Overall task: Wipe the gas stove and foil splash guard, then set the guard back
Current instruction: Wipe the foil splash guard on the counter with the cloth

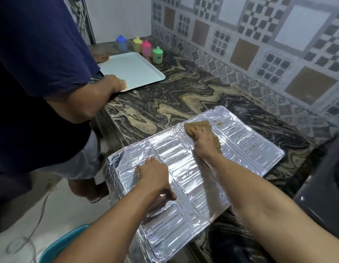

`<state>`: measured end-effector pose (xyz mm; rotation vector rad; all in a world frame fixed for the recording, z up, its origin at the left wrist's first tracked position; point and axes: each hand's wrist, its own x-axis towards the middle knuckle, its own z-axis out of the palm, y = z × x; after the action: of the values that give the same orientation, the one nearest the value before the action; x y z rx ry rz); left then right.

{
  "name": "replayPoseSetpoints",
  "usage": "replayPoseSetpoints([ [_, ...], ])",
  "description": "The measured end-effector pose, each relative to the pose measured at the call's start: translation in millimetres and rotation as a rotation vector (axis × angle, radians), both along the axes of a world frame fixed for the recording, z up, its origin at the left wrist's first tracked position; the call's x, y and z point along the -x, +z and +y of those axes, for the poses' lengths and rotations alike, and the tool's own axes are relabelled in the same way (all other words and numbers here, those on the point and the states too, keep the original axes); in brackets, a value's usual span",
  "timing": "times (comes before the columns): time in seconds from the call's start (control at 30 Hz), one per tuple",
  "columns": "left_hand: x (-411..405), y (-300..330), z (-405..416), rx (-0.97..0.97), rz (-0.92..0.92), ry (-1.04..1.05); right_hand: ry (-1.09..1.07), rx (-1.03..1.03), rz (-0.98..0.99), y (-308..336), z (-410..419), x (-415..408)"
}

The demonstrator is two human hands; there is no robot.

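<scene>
on the counter, foil splash guard, left hand pressing flat, right hand gripping brown cloth, no readable writing

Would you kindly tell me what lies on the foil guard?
On the foil guard: the left hand resting, the right hand pressing a brown cloth, and orange stains. Beneath the cloth is hidden.

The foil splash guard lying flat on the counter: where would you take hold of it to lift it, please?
Probably by the near-left edge of the foil splash guard, which overhangs the counter, so fingers can come from below. The left hand presses that end; the right hand holds the cloth. The thin ribbed sheet may buckle, so use both hands.
</scene>
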<state>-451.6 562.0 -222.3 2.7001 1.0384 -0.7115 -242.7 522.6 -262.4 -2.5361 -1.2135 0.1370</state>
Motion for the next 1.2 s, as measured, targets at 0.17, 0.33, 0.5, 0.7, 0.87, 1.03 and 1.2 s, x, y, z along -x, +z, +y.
replayPoseSetpoints([
  [0.17, 4, -4, 0, 0.003, -0.044, 0.025, -0.410, -0.061, 0.104, 12, 0, -29],
  [0.33, -2, 1, 4, -0.017, -0.025, -0.007, 0.155, -0.045, -0.014, -1, 24, 21],
  [0.5, -13, 5, 4, -0.023, 0.034, -0.011, 0.106, 0.010, -0.014, 3, 26, 7],
  [0.7, -8, 1, 3, -0.032, 0.018, -0.015, -0.355, 0.062, 0.109, 27, -2, -47],
  [0.87, -6, 0, 3, -0.036, -0.005, -0.026, -0.632, -0.429, 0.357, 60, -25, -36],
  [1.03, -11, 3, 5, -0.044, 0.000, -0.041, -0.628, -0.828, 0.897, 65, -55, -1],
  [1.2, -16, 9, 2, -0.043, 0.058, -0.083, -0.623, -0.495, 0.213, 48, -90, 30],
])
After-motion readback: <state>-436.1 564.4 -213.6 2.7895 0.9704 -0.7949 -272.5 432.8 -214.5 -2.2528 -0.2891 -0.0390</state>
